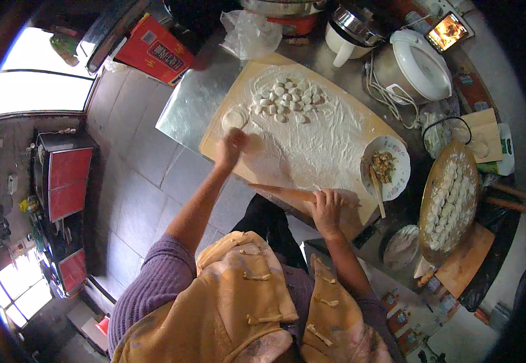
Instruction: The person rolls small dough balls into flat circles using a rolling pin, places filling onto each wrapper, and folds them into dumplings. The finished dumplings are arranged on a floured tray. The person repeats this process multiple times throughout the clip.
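My right hand (327, 211) grips a tapered wooden rolling pin (285, 192) along the near edge of a floured wooden board (226, 86). My left hand (230, 149) is by the board's left side, next to a small stack of round dough wrappers (234, 119). Its fingers are blurred, and I cannot tell whether they hold anything. Many small floured dough pieces (285, 94) lie in a cluster on the far half. At the board's right end stands a flowered white bowl (399, 181) containing minced filling (383, 167) and a wooden utensil (377, 193).
Right of the board, a round tray (426, 222) carries rows of filled dumplings (447, 208). A bowl of flour (401, 247) sits before it. A rice cooker (419, 68), a lidded pot (349, 43) and a lit phone (449, 31) stand behind. A red box (156, 50) is far left.
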`<state>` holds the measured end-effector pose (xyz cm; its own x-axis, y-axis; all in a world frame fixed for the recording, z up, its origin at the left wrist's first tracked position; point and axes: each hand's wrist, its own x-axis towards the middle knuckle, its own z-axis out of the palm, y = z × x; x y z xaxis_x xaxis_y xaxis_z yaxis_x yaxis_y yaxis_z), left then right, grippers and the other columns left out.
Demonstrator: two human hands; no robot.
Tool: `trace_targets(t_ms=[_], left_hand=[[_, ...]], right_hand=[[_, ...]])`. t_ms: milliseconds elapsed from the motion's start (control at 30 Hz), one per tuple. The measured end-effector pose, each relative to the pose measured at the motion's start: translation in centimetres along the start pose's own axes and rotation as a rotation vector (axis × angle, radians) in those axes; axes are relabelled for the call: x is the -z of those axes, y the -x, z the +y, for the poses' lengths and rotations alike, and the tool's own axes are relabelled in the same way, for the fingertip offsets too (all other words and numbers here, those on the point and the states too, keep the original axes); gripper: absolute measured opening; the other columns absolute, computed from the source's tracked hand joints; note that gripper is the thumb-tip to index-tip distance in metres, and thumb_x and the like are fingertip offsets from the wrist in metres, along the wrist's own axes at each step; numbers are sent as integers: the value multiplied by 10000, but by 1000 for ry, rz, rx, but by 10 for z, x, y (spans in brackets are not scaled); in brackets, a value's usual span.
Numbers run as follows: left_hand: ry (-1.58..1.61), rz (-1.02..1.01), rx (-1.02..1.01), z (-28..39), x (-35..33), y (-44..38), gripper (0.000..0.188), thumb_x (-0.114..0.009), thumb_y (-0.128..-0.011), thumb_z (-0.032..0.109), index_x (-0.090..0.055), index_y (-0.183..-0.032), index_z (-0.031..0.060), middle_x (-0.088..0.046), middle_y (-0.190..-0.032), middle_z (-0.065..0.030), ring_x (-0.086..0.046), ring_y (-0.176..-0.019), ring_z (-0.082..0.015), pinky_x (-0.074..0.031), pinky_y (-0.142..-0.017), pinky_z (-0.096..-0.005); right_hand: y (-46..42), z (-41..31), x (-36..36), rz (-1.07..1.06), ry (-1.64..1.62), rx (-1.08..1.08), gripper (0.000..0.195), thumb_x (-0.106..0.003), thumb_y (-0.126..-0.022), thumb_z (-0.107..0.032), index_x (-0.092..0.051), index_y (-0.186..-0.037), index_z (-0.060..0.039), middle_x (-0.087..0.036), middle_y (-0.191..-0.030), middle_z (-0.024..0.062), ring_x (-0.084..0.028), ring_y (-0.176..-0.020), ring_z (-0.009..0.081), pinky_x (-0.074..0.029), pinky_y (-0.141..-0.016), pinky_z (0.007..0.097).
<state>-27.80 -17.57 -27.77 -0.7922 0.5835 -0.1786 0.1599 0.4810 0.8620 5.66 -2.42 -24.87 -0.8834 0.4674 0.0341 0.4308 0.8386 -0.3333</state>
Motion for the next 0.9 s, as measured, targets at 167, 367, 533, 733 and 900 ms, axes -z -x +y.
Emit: trace_targets(t_ms=[167, 367, 533, 733, 900], left_hand=[[-577, 125, -324, 50, -5, -39, 313, -766, -822, 235, -676, -1098, 119, -624, -1231, -88, -529, -1197, -325, -396, -999, -498], [-750, -73, -715, 86, -73, -59, 308, -673, -891, 311, -690, -1160, 161, -628, -1239, -40, -527, -1208, -267, -399, -1007, -475], [-949, -153, -725, 77, -108, -71, 278, -617, -928, 311, -694, -1151, 163, -634, -1214, -37, -529, -1192, -254, -402, -976, -473], [-769, -332, -813, 63, -119, 34, 335, -693, -867, 409, -669, -1033, 119, -637, -1009, -70, -574, -1029, -274, -428, -876, -458], [-671, -288, -717, 122, -154, 47, 781, -593, -896, 572, -452, -1421, 11, -453, -1454, -217, -394, -1375, -393, -297, -1129, -542]], right_hand=[[2, -13, -6, -47, -72, 35, 434, -808, -781, -233, -604, -1147, -117, -564, -1169, 104, -534, -1105, 350, -422, -935, 535], [6, -18, -2, -19, -61, 62, 403, -773, -803, -264, -601, -1133, -109, -575, -1153, 111, -538, -1100, 347, -417, -961, 526], [19, -8, -25, 26, -78, 54, 450, -802, -764, -227, -590, -1147, -125, -562, -1124, 106, -524, -1111, 354, -419, -960, 508], [21, -17, -4, 11, -80, -47, 351, -752, -830, -232, -604, -1125, -113, -577, -1123, 113, -556, -1106, 327, -430, -987, 526], [25, -23, -1, 40, -61, -31, 355, -745, -851, -266, -601, -1137, -113, -594, -1131, 110, -567, -1098, 313, -427, -991, 503]])
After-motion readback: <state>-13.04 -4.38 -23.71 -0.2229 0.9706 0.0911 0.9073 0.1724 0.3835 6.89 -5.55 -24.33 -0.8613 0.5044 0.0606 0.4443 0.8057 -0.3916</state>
